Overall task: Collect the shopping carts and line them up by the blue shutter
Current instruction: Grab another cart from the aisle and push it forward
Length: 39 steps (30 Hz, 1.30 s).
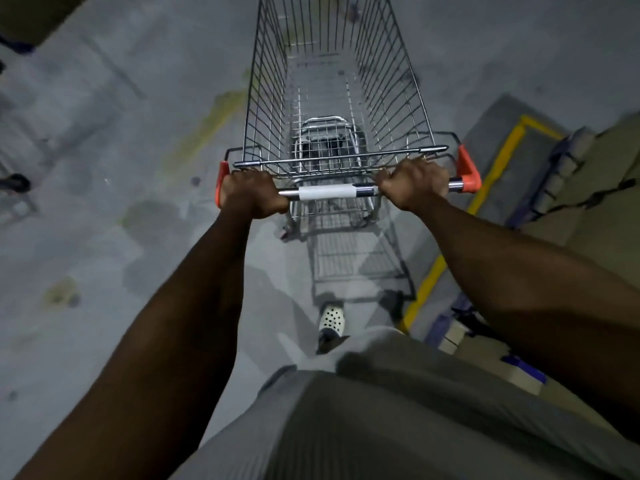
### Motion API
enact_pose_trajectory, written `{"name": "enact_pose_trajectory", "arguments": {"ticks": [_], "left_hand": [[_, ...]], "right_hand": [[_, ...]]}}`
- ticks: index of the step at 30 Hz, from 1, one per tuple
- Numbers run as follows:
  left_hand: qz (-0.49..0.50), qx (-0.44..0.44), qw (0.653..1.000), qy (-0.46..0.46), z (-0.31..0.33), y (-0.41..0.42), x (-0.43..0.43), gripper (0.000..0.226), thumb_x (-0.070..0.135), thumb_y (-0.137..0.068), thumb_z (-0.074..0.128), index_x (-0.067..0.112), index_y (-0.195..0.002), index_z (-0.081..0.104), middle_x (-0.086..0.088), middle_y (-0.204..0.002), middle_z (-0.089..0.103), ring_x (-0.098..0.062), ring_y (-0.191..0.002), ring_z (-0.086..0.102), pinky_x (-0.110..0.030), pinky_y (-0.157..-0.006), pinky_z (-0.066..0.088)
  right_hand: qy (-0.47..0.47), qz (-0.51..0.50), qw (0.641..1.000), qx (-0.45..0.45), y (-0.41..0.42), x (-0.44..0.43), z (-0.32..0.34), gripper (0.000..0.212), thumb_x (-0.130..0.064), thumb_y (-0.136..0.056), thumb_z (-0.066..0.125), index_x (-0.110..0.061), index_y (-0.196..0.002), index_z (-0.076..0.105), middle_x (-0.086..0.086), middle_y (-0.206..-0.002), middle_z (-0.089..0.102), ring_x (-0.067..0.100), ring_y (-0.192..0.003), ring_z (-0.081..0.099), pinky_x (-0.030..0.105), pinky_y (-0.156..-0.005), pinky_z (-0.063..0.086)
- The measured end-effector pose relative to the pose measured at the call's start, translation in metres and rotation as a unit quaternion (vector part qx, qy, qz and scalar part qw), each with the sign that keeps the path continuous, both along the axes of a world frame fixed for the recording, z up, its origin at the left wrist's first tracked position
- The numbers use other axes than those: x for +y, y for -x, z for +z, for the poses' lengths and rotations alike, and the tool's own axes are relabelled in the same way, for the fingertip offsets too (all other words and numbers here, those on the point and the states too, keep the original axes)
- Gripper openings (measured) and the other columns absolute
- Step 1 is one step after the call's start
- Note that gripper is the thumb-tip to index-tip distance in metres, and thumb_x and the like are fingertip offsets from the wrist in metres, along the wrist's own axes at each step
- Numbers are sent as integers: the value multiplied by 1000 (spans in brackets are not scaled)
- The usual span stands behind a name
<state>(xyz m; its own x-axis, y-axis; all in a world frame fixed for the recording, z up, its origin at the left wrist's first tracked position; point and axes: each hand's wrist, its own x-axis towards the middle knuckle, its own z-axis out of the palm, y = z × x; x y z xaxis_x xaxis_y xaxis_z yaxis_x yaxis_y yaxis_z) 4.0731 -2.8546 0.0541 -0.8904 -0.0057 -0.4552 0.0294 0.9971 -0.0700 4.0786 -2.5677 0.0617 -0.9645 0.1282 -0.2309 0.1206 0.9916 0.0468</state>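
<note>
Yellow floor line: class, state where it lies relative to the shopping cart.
In the head view, the yellow floor line runs along the right side of the shopping cart, passing just beyond the orange handle end near the right hand.

The shopping cart [332, 81] runs off the top edge; left hand [251, 194] and right hand [414, 185] hide parts of its handle [327, 192].
</note>
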Motion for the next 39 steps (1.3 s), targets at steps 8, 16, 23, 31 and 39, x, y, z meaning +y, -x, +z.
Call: {"name": "enact_pose_trajectory", "arguments": {"ticks": [8, 16, 23, 31, 39], "left_hand": [[-22, 13, 1000, 2, 0, 62, 30, 57, 64, -66, 51, 21, -100, 69, -8, -109, 72, -30, -109, 66, -56, -121, 16], [-71, 23, 997, 5, 1, 146, 37, 74, 71, -57, 29, 21, -97, 66, -8, -108, 72, -31, -108, 67, -58, -121, 17], [-118, 17, 993, 5, 7, 285, 29, 69, 67, -66, 40, 19, -107, 69, -8, -115, 71, -29, -115, 65, -56, -122, 17], [-166, 13, 986, 16, 2, 455, 5, 66, 61, -68, 48, 19, -114, 69, -8, -122, 71, -27, -121, 63, -54, -124, 13], [-221, 33, 974, 23, -4, 591, -4, 64, 62, -67, 42, 21, -105, 73, -6, -110, 74, -25, -115, 65, -52, -124, 14]], "right_hand": [[1, -32, 999, 0, 51, 27, 1, 63, -59, -97, 36, -8, -107, 71, 20, -117, 69, 37, -110, 66, 38, -88, 45], [6, -58, 998, 7, 118, 33, 1, 63, -59, -99, 35, -7, -107, 69, 21, -115, 70, 37, -107, 67, 39, -86, 45], [15, -89, 996, 3, 228, 24, 3, 66, -63, -98, 33, -9, -97, 72, 20, -107, 72, 35, -100, 69, 37, -76, 40], [54, -142, 988, -22, 349, -10, 10, 62, -56, -103, 34, -6, -110, 71, 21, -120, 70, 37, -112, 66, 39, -91, 46], [38, -176, 984, -18, 461, -29, 3, 60, -58, -99, 31, -13, -97, 70, 14, -107, 72, 32, -98, 67, 37, -80, 42]]}}
